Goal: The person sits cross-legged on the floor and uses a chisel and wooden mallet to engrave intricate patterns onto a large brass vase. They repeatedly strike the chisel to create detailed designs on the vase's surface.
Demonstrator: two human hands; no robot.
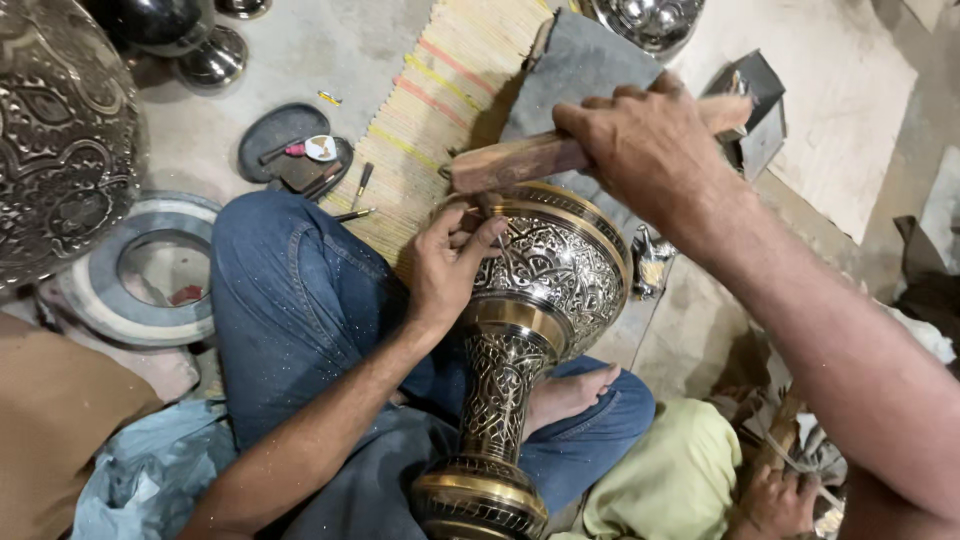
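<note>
- A metal-engraving workshop, with the work done sitting on the floor [300,50].
- A tall brass vase [525,320] with fine carved patterns lies across the worker's lap.
- A wooden mallet [540,155] and a thin chisel [497,232] are at the vase.
- More worked metal stands around: a large embossed pot [55,130] and shiny bowls [650,20].
- Small tools [360,185] lie on a woven mat [440,100] and a dark tray [285,140].
- The concrete floor is dusty, with rags and scraps about.

Engraved vase [520,330] across lap, woven mat [440,110] beyond it, metal ring [110,300] to its left.
</note>
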